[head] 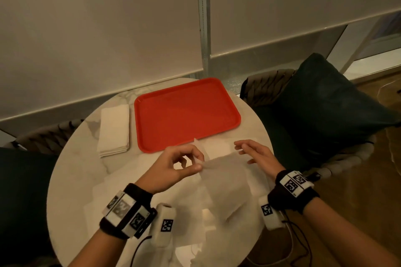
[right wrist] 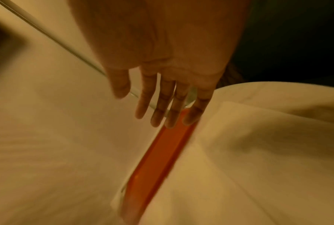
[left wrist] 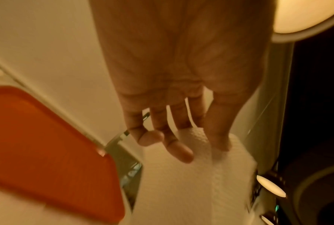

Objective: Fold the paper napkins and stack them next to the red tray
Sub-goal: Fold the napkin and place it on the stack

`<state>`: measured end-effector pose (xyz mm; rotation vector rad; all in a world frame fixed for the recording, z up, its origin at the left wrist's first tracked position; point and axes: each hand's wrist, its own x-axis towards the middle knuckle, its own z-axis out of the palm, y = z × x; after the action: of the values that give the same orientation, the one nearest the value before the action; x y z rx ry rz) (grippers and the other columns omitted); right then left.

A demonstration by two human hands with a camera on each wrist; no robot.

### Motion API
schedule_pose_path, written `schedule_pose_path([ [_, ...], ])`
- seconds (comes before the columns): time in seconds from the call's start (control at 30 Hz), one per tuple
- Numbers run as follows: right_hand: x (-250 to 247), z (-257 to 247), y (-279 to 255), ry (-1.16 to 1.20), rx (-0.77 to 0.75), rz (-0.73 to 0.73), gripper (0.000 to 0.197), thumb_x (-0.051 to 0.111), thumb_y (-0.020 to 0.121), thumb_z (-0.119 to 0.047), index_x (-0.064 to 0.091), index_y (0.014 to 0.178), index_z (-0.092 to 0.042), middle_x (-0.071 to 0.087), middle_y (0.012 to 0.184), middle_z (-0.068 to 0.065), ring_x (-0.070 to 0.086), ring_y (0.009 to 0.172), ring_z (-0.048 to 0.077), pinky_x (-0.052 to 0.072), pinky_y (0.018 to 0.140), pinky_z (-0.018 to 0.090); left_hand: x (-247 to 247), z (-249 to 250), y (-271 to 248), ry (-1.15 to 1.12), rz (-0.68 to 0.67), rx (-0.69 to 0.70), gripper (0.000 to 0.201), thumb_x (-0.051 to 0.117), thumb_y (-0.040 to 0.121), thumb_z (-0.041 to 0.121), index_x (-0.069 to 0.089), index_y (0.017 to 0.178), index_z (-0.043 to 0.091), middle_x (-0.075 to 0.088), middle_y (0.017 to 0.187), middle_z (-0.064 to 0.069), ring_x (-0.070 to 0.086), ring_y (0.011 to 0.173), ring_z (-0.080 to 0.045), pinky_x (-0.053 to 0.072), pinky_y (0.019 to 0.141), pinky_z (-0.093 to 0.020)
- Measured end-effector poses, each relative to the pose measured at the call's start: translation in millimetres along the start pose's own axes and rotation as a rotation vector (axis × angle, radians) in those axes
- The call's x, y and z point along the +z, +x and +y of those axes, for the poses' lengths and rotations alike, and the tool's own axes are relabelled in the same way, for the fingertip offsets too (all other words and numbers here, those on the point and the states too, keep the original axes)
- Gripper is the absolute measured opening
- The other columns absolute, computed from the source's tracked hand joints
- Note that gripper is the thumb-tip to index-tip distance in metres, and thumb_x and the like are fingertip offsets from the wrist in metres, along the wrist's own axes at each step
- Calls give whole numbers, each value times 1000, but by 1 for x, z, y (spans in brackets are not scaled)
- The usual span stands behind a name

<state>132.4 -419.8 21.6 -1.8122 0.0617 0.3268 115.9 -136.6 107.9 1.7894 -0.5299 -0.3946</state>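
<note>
**Lifting one napkin in front of the red tray**

From my head camera, the red tray (head: 186, 115) lies on the round marble table (head: 71, 171), toward its far side. Just beside the tray's left edge sits a neat stack of folded napkins (head: 114, 130), not touching it as far as I can see. In front of the tray, on the side nearest me, loose unfolded napkins (head: 195, 223) are spread over the table. My left hand (head: 173, 169) pinches the edge of one thin napkin (head: 225, 178) between thumb and fingertips, holding it up just in front of the tray's near edge; the sheet hangs down blurred. My right hand (head: 253, 154) hovers at the napkin's right side, near the tray's front right corner, fingers spread and relaxed, gripping nothing I can make out. A dark cushion (head: 334, 102) rests on the chair to the right of the tray.

From my left wrist, the tray (left wrist: 46, 152) fills the lower left. My fingers (left wrist: 174, 146) curl down onto the dimpled white napkin (left wrist: 201, 175), which lies to the right of the tray.

From my right wrist, my hand (right wrist: 172, 76) is flat with straight fingers (right wrist: 158, 106), slightly apart, above a strip of the tray (right wrist: 162, 152) showing between pale napkin sheets (right wrist: 258, 152). The picture is blurred.
</note>
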Motion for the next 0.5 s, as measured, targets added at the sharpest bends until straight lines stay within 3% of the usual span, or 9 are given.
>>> schedule_pose_path([
  [0.07, 6, -19, 1, -16, -44, -103, 25, 47, 99, -30, 60, 120, -31, 62, 118, -16, 57, 111, 2, 48, 85, 23, -17, 14, -7, -38, -29, 61, 14, 67, 84, 22, 64, 85, 8, 67, 102, -7, 60, 96, -30, 44, 72, -48],
  [0.13, 19, -39, 1, -8, -53, -203, 28, 54, 95, -30, 60, 122, -33, 62, 119, -21, 56, 111, -4, 48, 87, 18, -32, 18, -14, -93, -36, 66, 10, 65, 84, 17, 60, 81, 9, 63, 115, -10, 55, 109, -33, 44, 83, -58],
  [0.2, 36, -54, 1, 24, -55, -301, 33, 63, 88, -30, 59, 121, -34, 62, 121, -22, 56, 112, -7, 46, 88, 12, -45, 17, -22, -149, -26, 55, 6, 63, 84, 13, 58, 80, 12, 60, 123, -12, 49, 118, -35, 42, 91, -60],
  [0.27, 54, -62, 2, 85, -35, -386, 39, 73, 79, -30, 63, 117, -27, 66, 121, -10, 61, 112, 4, 48, 94, 20, -52, 13, -30, -200, -1, 67, 7, 62, 83, 11, 56, 79, 11, 60, 124, -15, 49, 119, -35, 42, 91, -52],
  [0.33, 70, -66, 4, 144, 5, -436, 42, 82, 72, -29, 69, 109, -14, 71, 112, 5, 67, 103, 19, 54, 89, 32, -56, 9, -37, -250, 34, 75, 8, 61, 82, 9, 55, 78, 13, 58, 127, -18, 48, 122, -34, 41, 92, -46],
  [0.4, 85, -68, 8, 186, 25, -444, 51, 83, 65, -32, 70, 106, -3, 72, 107, 14, 69, 98, 30, 56, 87, 40, -58, 0, -44, -310, 103, 49, 10, 61, 82, 8, 56, 81, 16, 53, 136, -15, 45, 130, -34, 43, 95, -48],
  [0.47, 98, -71, 12, 256, 34, -431, 52, 83, 67, -30, 69, 107, -1, 72, 107, 16, 69, 96, 32, 56, 84, 41, -57, -13, -53, -463, 217, -27, 15, 60, 84, 7, 58, 96, 15, 46, 145, -6, 41, 135, -33, 49, 93, -51],
  [0.5, 105, -72, 14, 287, 37, -412, 49, 84, 69, -28, 68, 108, -2, 72, 106, 15, 69, 95, 31, 56, 83, 39, -55, -20, -57, -585, 260, -86, 31, 62, 85, 9, 56, 113, 19, 45, 147, -3, 42, 135, -33, 50, 90, -53],
])
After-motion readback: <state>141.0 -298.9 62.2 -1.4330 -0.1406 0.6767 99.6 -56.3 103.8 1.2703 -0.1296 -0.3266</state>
